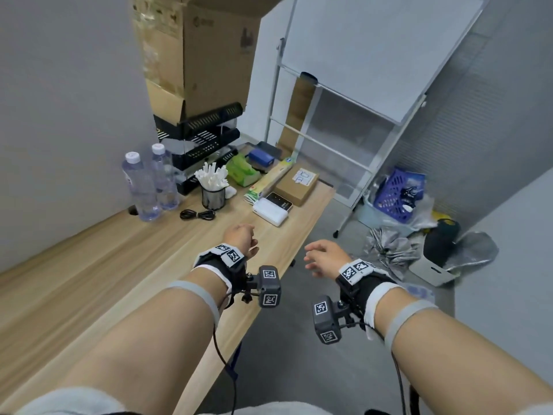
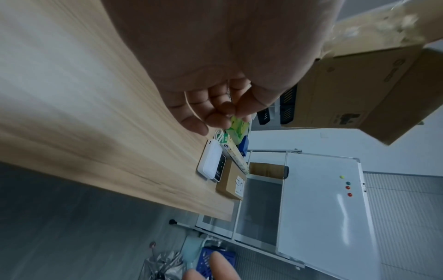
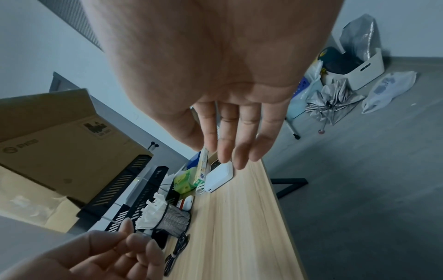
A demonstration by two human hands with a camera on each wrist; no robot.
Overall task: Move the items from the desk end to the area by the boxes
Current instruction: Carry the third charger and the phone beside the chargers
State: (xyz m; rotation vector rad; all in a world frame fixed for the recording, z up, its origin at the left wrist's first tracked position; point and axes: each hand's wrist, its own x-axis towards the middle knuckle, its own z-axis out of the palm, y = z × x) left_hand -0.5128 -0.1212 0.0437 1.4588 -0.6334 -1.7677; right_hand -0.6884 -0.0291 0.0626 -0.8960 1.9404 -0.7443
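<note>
On the wooden desk (image 1: 89, 280), the items lie clustered at the far end under the cardboard boxes (image 1: 206, 55): a white power bank (image 1: 270, 211), a small brown box (image 1: 296, 182), a long yellow-green carton (image 1: 269, 179), a green tissue pack (image 1: 241, 170), a mesh cup of white sticks (image 1: 213, 190), a coiled black cable (image 1: 197, 215) and two water bottles (image 1: 143, 187). My left hand (image 1: 253, 244) hovers over the desk short of the power bank (image 2: 210, 161), fingers loosely curled and empty. My right hand (image 1: 309, 259) hangs off the desk edge with straight, empty fingers (image 3: 227, 149).
A black slotted rack (image 1: 203, 136) stands under the boxes. A whiteboard on a wheeled stand (image 1: 374, 55) is beyond the desk's end. On the floor to the right lie a blue basket (image 1: 395, 196), a folded silver umbrella (image 1: 392, 250) and a white bin (image 1: 434, 271).
</note>
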